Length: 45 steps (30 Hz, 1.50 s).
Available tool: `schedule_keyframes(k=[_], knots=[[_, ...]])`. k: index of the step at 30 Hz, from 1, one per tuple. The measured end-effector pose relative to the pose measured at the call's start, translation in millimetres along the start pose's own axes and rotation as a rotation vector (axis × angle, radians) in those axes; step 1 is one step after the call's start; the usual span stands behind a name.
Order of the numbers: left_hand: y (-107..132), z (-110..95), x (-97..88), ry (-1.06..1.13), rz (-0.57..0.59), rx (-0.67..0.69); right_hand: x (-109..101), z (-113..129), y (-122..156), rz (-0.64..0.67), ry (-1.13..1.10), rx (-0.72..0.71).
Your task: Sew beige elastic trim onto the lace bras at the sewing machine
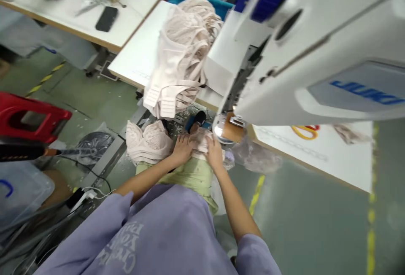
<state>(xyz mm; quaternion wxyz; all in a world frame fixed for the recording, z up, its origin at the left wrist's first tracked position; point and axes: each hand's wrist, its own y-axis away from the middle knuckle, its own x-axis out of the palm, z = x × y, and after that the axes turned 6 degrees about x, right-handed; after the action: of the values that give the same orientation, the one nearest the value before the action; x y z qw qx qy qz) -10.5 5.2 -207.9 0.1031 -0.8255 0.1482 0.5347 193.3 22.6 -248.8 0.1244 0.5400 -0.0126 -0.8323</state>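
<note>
Both my hands rest low on my lap, on a small beige bra piece (199, 140). My left hand (182, 148) lies on its left side with fingers curled over the fabric. My right hand (214, 152) grips its right edge, just under the head of a white sewing machine (310, 47). A stack of beige bras (147, 142) sits on my left knee. A large pile of the same garments (180, 51) hangs over the edge of the white table (139, 51).
A black phone (106, 18) lies on a second table (63, 13) at top left. A red plastic stool (28, 117) stands at left, cables and a clear bin (19, 190) below it. Yellow floor lines (257, 192) run on green floor.
</note>
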Motion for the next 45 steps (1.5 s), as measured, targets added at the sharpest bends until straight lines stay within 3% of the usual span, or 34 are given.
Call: schedule_keyframes(k=[3,6,9,13,17,21,25,27,29,32,33,35,37,39,40,41,43,45], knots=[[37.3,49.7,-45.9,-0.075,-0.029,-0.246,-0.1,4.2,-11.9,-0.014,-0.017,0.020],[93.0,108.2,-94.3,-0.178,-0.043,-0.593,-4.7,5.2,0.5,0.060,-0.021,-0.051],[133.1,140.2,-116.4,-0.178,0.052,-0.773,-14.6,17.1,10.0,0.092,-0.060,-0.077],[142.9,134.4,-120.7,-0.167,0.119,-0.835,-32.2,67.9,9.7,0.018,-0.228,-0.115],[125.8,126.5,-141.0,-0.193,0.129,-0.874,-45.8,125.9,14.0,0.153,-0.392,-0.382],[100.5,126.3,-155.7,-0.159,0.225,-0.777,-51.8,148.4,10.0,0.257,-0.435,-0.508],[96.8,88.0,-161.7,-0.147,0.184,-0.679,-58.9,155.8,0.7,0.159,-0.426,-0.499],[95.1,56.8,-167.6,0.109,0.143,-0.422,-71.6,158.0,-1.6,0.232,-0.350,-0.583],[82.8,26.3,-174.0,0.298,0.119,-0.283,-97.2,155.3,2.5,0.372,-0.280,-0.664],[45.1,-14.1,-173.8,0.526,-0.003,-0.308,-159.8,139.4,27.6,0.408,-0.386,-0.619],[31.0,-27.3,-169.1,0.661,0.045,-0.300,-183.9,131.7,40.3,0.401,-0.464,-0.570],[7.1,-54.0,-153.9,1.039,0.371,-0.260,-229.3,113.9,66.8,0.445,-0.592,-0.472],[-7.5,-78.1,-135.7,1.198,0.479,-0.251,-263.3,91.3,84.9,0.616,-0.641,-0.508],[-13.9,-94.7,-120.5,1.329,0.480,-0.279,-282.1,60.9,81.9,0.747,-0.601,-0.549],[-15.1,-99.6,-114.8,1.366,0.452,-0.293,-286.8,42.8,69.7,0.692,-0.561,-0.496],[-15.5,-102.8,-110.4,1.376,0.410,-0.298,-289.6,23.1,49.8,0.523,-0.511,-0.375],[-14.9,-105.7,-105.6,1.319,0.334,-0.271,-293.7,-17.8,-8.4,-0.096,-0.353,0.033],[-13.2,-107.2,-105.5,1.209,0.295,-0.211,-300.4,-54.8,-76.8,-0.479,-0.153,0.278]])
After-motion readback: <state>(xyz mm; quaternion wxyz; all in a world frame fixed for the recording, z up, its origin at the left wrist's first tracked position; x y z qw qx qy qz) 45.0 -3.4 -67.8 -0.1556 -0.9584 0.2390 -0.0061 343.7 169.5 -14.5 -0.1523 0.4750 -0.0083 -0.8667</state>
